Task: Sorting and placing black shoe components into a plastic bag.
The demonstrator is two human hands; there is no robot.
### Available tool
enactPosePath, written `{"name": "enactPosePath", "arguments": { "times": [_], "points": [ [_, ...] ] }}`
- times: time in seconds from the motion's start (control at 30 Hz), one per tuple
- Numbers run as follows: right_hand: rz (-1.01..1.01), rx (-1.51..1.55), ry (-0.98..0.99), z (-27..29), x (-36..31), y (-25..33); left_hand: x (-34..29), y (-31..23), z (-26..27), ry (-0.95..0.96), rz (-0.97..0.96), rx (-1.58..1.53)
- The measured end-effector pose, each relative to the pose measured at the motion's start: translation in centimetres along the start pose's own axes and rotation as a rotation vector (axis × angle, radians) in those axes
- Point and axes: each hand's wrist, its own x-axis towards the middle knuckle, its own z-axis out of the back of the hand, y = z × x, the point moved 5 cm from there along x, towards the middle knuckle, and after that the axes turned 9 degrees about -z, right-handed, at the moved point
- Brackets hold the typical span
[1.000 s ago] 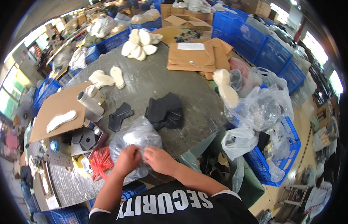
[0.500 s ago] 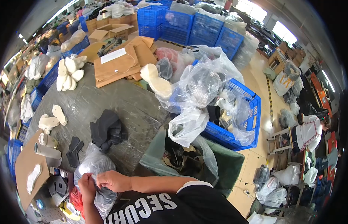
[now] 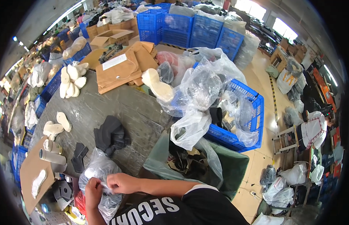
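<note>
A clear plastic bag with dark and pale contents lies at the near edge of the grey table. My left hand pinches its plastic from the left side. Close by, my right hand has its fingers closed on the plastic a little to the right, with a small gap between the hands. Just beyond the bag are a pile of black cut pieces and a smaller black piece. My fingertips partly hide the part of the bag that they grip.
Left of the bag stand a white cylinder and a brown board. White sole-shaped pieces and brown envelopes lie farther back. To the right are a green bin with scraps and a blue crate full of plastic bags.
My hands have drawn slightly apart, the right one shifting rightward, with plastic still between them. The whole view has shifted slightly.
</note>
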Motion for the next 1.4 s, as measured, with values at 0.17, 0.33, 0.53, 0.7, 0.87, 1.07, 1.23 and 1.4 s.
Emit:
{"name": "enactPosePath", "arguments": {
  "times": [0.17, 0.33, 0.53, 0.7, 0.87, 1.07, 1.23, 1.4],
  "points": [
    [0.295, 0.139, 0.227, -0.6, -0.7, 1.1, -1.0, 3.8, 0.8, -0.044, 0.318, -0.304],
    [0.186, -0.502, -0.271, 3.8, 1.1, 0.4, -1.3, -1.2, 0.1, 0.166, 0.114, 0.016],
    [0.197, -0.737, -0.056, 2.3, 4.8, -1.2, -1.0, -2.9, 1.9, 0.077, 0.028, 0.228],
    [0.086, -0.593, -0.225, 2.5, 7.2, -3.0, -4.5, 1.3, 6.6, -0.273, 0.273, 0.211],
    [-0.201, -0.509, -0.32, 5.0, 6.6, -3.9, -10.6, 8.2, 9.0, -0.675, 0.404, -0.14],
    [0.204, -0.688, -0.086, 1.8, 4.8, 1.6, -6.8, 3.2, 6.9, -0.681, 0.325, -0.293],
    [0.261, -0.4, -0.213, 3.1, 6.5, 0.5, -13.2, 6.8, 8.7, -1.026, 0.556, -0.455],
    [-0.096, 0.232, -0.169, 3.1, 4.9, 0.3, -8.3, -6.5, 11.0, -0.728, 0.019, -0.194]
  ]
}}
